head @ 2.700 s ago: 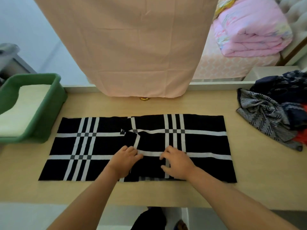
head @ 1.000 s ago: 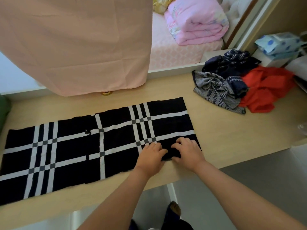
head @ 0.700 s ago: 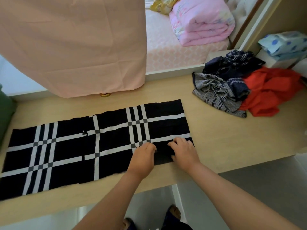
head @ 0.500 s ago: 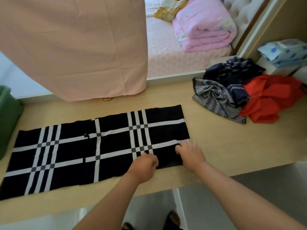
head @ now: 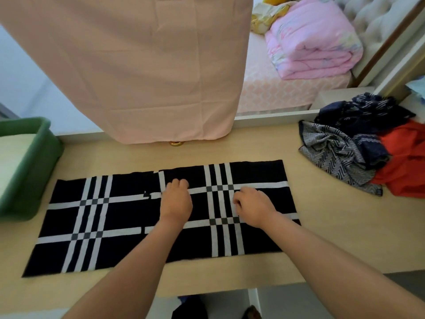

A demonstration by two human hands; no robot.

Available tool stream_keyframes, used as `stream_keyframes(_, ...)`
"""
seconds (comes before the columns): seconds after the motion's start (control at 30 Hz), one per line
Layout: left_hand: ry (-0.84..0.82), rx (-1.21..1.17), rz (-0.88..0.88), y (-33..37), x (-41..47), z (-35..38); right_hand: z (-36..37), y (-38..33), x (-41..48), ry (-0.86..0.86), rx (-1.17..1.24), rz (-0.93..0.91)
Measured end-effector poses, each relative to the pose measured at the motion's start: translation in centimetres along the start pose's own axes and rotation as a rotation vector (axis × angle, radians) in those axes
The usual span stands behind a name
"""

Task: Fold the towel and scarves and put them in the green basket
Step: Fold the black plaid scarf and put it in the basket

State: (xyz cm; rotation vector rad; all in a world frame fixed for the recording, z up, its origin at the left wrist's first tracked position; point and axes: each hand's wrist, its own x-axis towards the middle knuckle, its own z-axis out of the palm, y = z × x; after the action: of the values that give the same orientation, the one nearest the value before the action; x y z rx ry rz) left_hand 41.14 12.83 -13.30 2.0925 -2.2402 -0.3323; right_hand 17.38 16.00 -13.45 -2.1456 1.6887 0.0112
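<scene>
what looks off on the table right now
On the plaid scarf the white stripes break and the far edge steps near the middle: its overlapped layers sit misaligned. At the right end of the table a grey zigzag scarf, navy scarf and red cloth lie crumpled together.

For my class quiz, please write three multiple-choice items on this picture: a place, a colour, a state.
1. Where is the green basket? A. left of the plaid scarf B. right of it C. on it
2. What colour is the cloth at the right end of the heap? A. yellow B. red C. white
3. The plaid scarf is: A. rolled up B. inside the basket C. spread flat on the table
Key: 1 A, it sits at the table's left end; 2 B, it is plainly red; 3 C, its whole pattern lies open.
</scene>
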Motion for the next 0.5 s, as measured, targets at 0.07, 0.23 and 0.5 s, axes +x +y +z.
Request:
stream_keyframes(0.07,0.036,0.024,-0.167,-3.2,1.7,-0.7,0.6,-1.6,2.7,0.006,-0.019,-0.024)
stream_keyframes(0.23,-0.041,0.019,-0.421,-10.2,5.3,-1.4,2.0,-5.1,8.6,-0.061,-0.027,-0.041)
stream_keyframes(0.5,-0.113,0.004,-0.051,-15.4,9.8,0.0,3.9,-7.5,13.6,-0.085,-0.02,0.027)
